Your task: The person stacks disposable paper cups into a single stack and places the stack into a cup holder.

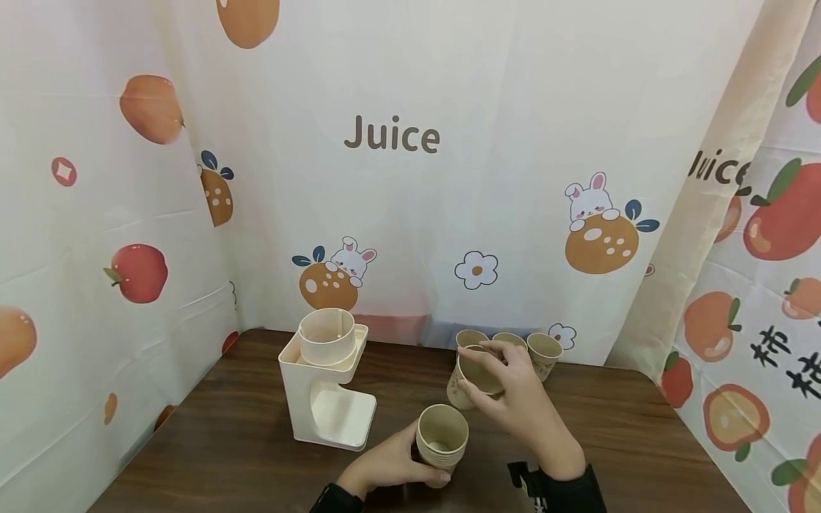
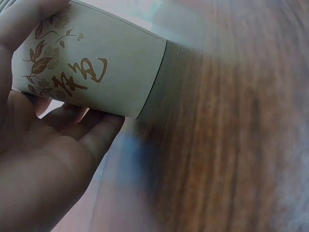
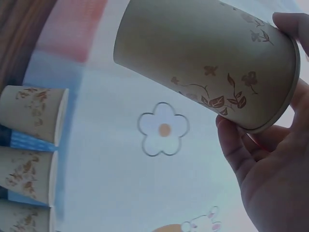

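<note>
My left hand (image 1: 388, 463) grips a small stack of beige paper cups (image 1: 442, 424) low at its sides, near the front of the table; several nested rims show in the head view. In the left wrist view the outer cup (image 2: 111, 63) bears brown leaf print and lettering, and the fingers curl round it. My right hand (image 1: 522, 402) pinches a single paper cup (image 1: 457, 393) by its rim, thumb and fingers on opposite sides. That cup (image 3: 203, 63) shows a brown flower print in the right wrist view. Its lower part is close over the table, in front of the back cups.
Three paper cups stand in a row at the back: a left one (image 1: 471, 338), a middle one (image 1: 511, 342) and a right one (image 1: 545, 353). A cream-coloured machine (image 1: 298, 399) with a round container (image 1: 327, 338) on top stands to the left on the dark wooden table (image 1: 218, 427). Printed curtains surround it.
</note>
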A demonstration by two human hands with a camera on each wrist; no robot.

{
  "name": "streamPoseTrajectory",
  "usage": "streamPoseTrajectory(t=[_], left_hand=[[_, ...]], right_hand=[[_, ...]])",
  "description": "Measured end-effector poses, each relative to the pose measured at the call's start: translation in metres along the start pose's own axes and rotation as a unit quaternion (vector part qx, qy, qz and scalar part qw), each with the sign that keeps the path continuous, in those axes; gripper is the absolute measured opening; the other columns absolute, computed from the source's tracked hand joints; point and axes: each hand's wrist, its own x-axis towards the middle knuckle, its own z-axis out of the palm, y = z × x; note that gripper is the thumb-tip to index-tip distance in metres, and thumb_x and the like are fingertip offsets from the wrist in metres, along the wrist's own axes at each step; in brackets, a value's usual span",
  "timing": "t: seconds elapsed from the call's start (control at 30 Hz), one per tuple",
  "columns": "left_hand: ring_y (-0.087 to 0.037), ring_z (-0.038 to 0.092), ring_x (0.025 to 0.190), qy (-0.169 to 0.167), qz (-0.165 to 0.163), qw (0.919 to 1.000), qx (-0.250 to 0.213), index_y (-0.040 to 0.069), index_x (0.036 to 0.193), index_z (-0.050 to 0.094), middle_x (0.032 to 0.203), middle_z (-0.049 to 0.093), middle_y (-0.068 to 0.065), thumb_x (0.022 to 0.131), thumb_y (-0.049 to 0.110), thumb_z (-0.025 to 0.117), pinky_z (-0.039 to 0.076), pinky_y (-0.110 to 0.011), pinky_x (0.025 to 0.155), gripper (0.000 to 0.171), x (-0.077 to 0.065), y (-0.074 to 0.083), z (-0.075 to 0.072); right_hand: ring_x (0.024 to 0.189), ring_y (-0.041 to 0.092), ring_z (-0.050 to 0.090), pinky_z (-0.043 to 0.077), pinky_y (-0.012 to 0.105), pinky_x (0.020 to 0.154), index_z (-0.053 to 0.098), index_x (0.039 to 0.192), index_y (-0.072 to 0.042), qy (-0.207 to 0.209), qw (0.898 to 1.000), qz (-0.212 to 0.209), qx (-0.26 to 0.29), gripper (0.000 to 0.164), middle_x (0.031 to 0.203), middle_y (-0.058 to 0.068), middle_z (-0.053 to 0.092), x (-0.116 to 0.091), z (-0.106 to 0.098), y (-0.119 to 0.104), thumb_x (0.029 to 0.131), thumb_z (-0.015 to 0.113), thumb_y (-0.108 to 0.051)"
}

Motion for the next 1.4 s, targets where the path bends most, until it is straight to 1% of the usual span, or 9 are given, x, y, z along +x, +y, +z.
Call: streamPoseTrajectory(t=[0.2, 0.37, 0.47, 0.63, 0.77, 0.9, 1.13, 1.27, 1.4], left_hand=[[-0.015, 0.051, 0.11, -0.011, 0.002, 0.9999, -0.006, 0.033, 0.135, 0.035, 0.122, 0.057, 0.001, 0.077, 0.026, 0.076, 0.037, -0.048, 0.095, 0.071, 0.0, 0.001, -0.001], [-0.018, 0.05, 0.112, -0.031, 0.009, 0.9991, -0.027, 0.032, 0.137, 0.033, 0.125, 0.055, 0.0, 0.079, 0.023, 0.073, 0.037, -0.047, 0.096, 0.071, 0.001, 0.001, -0.002], [-0.017, 0.05, 0.112, -0.032, 0.007, 0.9991, -0.026, 0.032, 0.137, 0.033, 0.125, 0.054, 0.001, 0.079, 0.023, 0.073, 0.037, -0.046, 0.095, 0.071, 0.001, 0.001, -0.002], [-0.016, 0.051, 0.11, -0.033, 0.002, 0.999, -0.031, 0.031, 0.137, 0.032, 0.125, 0.054, 0.002, 0.079, 0.024, 0.073, 0.039, -0.043, 0.095, 0.071, 0.001, 0.002, -0.002], [-0.016, 0.052, 0.11, -0.033, 0.005, 0.9989, -0.034, 0.032, 0.141, 0.026, 0.125, 0.054, 0.002, 0.079, 0.024, 0.073, 0.039, -0.041, 0.096, 0.078, 0.001, 0.002, -0.002], [-0.017, 0.053, 0.109, -0.038, 0.007, 0.9985, -0.04, 0.032, 0.143, 0.023, 0.124, 0.055, 0.001, 0.079, 0.024, 0.072, 0.04, -0.04, 0.095, 0.081, 0.001, 0.001, -0.002], [-0.018, 0.053, 0.109, -0.041, 0.009, 0.9981, -0.044, 0.032, 0.14, 0.028, 0.125, 0.054, 0.001, 0.079, 0.024, 0.072, 0.04, -0.037, 0.095, 0.075, 0.002, -0.002, -0.002], [-0.017, 0.051, 0.111, -0.039, 0.009, 0.9983, -0.042, 0.032, 0.141, 0.026, 0.126, 0.054, 0.002, 0.079, 0.024, 0.073, 0.04, -0.038, 0.096, 0.077, 0.002, -0.002, -0.002], [-0.016, 0.051, 0.111, -0.042, 0.004, 0.9982, -0.043, 0.032, 0.142, 0.024, 0.127, 0.053, 0.002, 0.08, 0.024, 0.072, 0.039, -0.039, 0.097, 0.078, 0.002, -0.002, -0.002]], right_hand=[[0.115, 0.02, 0.04, 0.048, 0.042, 0.078, 0.06, 0.122, -0.032, -0.006, 1.0, -0.005, -0.008, 0.043, 0.121, 0.005, 0.052, -0.001, -0.01, -0.012, 0.08, 0.071, -0.035], [0.109, 0.019, 0.042, 0.046, 0.043, 0.078, 0.058, 0.124, -0.033, -0.011, 1.0, -0.023, -0.006, 0.046, 0.12, 0.005, 0.053, 0.0, -0.015, -0.021, 0.08, 0.072, -0.034], [0.105, 0.018, 0.042, 0.047, 0.04, 0.074, 0.057, 0.124, -0.034, -0.019, 0.999, -0.033, 0.001, 0.046, 0.12, 0.004, 0.053, 0.0, -0.015, -0.027, 0.08, 0.072, -0.035], [0.109, 0.019, 0.043, 0.047, 0.043, 0.079, 0.056, 0.124, -0.035, -0.052, 0.998, -0.041, 0.011, 0.044, 0.121, 0.0, 0.053, -0.001, -0.012, -0.036, 0.082, 0.069, -0.039], [0.112, 0.019, 0.043, 0.046, 0.046, 0.083, 0.057, 0.124, -0.033, -0.083, 0.995, -0.039, 0.024, 0.043, 0.121, 0.0, 0.053, -0.003, -0.01, -0.042, 0.083, 0.067, -0.041], [0.113, 0.019, 0.043, 0.047, 0.045, 0.084, 0.056, 0.124, -0.034, -0.109, 0.993, -0.036, 0.035, 0.042, 0.122, 0.0, 0.052, -0.005, -0.006, -0.045, 0.084, 0.065, -0.044], [0.114, 0.014, 0.042, 0.049, 0.039, 0.082, 0.053, 0.122, -0.044, -0.139, 0.989, -0.019, 0.038, 0.039, 0.123, -0.004, 0.051, -0.008, 0.0, -0.046, 0.085, 0.063, -0.048], [0.112, 0.015, 0.042, 0.049, 0.04, 0.08, 0.054, 0.122, -0.043, -0.145, 0.988, -0.022, 0.04, 0.038, 0.123, -0.005, 0.051, -0.009, 0.002, -0.046, 0.085, 0.063, -0.047], [0.111, 0.012, 0.041, 0.048, 0.038, 0.079, 0.053, 0.124, -0.042, -0.174, 0.984, -0.01, 0.044, 0.039, 0.122, -0.005, 0.052, -0.01, 0.003, -0.046, 0.086, 0.063, -0.047]])
